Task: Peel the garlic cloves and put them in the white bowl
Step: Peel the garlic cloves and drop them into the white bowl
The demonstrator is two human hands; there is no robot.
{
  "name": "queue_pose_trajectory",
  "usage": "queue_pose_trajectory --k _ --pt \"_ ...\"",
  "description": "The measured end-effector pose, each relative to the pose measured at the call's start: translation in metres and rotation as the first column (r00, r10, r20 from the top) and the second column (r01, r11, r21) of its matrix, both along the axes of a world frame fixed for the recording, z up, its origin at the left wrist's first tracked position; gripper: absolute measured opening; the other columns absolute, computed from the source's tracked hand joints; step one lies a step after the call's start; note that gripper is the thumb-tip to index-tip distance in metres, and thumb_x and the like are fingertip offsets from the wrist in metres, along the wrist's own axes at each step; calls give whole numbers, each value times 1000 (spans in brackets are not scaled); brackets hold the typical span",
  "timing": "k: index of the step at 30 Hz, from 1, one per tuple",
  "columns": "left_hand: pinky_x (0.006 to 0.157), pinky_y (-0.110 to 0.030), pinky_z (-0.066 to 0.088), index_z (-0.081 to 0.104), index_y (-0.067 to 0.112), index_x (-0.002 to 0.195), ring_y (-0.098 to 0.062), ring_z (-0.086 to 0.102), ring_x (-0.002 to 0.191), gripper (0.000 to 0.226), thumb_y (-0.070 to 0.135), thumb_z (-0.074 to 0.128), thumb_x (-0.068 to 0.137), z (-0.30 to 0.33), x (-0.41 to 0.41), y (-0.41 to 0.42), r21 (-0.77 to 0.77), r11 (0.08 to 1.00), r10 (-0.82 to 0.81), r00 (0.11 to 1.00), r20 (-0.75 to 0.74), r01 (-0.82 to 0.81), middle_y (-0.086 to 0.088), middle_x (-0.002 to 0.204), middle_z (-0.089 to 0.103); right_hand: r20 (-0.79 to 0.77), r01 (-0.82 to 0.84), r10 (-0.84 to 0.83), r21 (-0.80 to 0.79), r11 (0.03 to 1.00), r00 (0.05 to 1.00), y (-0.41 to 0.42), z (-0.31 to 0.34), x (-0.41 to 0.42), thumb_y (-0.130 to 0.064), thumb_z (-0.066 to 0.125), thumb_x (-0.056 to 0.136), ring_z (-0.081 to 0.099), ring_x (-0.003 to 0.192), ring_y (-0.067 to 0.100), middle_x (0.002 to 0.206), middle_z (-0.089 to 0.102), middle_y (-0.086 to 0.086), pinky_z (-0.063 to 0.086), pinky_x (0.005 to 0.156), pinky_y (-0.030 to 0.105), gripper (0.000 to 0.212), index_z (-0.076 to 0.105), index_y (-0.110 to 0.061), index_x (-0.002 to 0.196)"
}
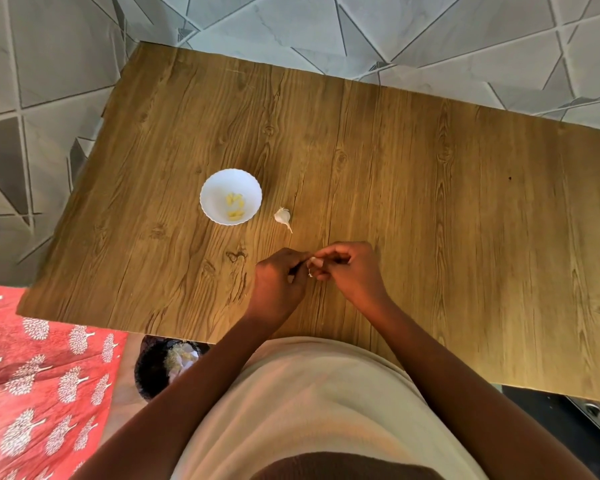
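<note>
Wooden worktop (395, 168): both hands, left (280, 282) and right (352, 271), pinch one garlic clove (313, 264); white bowl (215, 188) holds peeled cloves (235, 205)

Cream sleeveless top (312, 403), bare forearms.

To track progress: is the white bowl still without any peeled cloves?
No, the white bowl already holds several yellowish peeled cloves on its bottom.
</note>
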State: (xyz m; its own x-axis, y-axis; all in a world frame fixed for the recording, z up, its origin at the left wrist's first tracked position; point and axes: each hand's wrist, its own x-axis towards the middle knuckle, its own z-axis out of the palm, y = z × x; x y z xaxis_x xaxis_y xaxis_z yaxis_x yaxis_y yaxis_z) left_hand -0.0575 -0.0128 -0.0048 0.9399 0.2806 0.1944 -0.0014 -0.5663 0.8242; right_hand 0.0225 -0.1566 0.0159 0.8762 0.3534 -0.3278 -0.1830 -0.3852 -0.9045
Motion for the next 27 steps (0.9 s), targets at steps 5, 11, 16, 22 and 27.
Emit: queue_pose_trajectory --k 5,11,16,22,27 --pt "68 -30 56 74 -4 104 -25 70 78 26 15 57 101 -8 0 3 233 966 -133 988 75 112 -16 95 73 5 -39 39 6 999 999 -1 0 1 0 76 88 73 60 23 71 76 4 62 61 35 8 79 -5 94" --pt "67 -31 56 73 -6 103 -28 70 79 25 12 55 100 -17 -3 1 236 967 -111 993 48 97 -18 96 72 5 -59 59 14 998 998 -1 0 -1 -1 77 87 71 57 22 69 74 12 62 61 37 6 79 0 93" --pt "67 -34 56 72 -7 101 -29 70 78 24 10 55 98 -22 -2 1 189 979 -82 996 38 74 -19 95 70 82 -94 98 -59 994 992 3 -3 0 -4 78 87 71 55 15 68 74 2 60 58 31 4 79 -4 91" --pt "66 -32 51 73 -5 104 -27 67 75 22 9 57 95 -30 -2 0 154 987 -45 999 8 43 -17 94 69 119 -122 139 -135 983 983 7 -5 3 -7 79 87 71 55 9 70 74 -1 56 56 23 5 81 -6 92" --pt "66 -24 45 73 -5 99 -20 61 74 14 -6 66 87 -31 -3 -3 153 988 -27 1000 3 26 -17 88 69 125 -130 152 -165 978 980 8 -8 2 -9 79 88 74 60 13 75 76 4 64 63 35 5 80 -9 92"
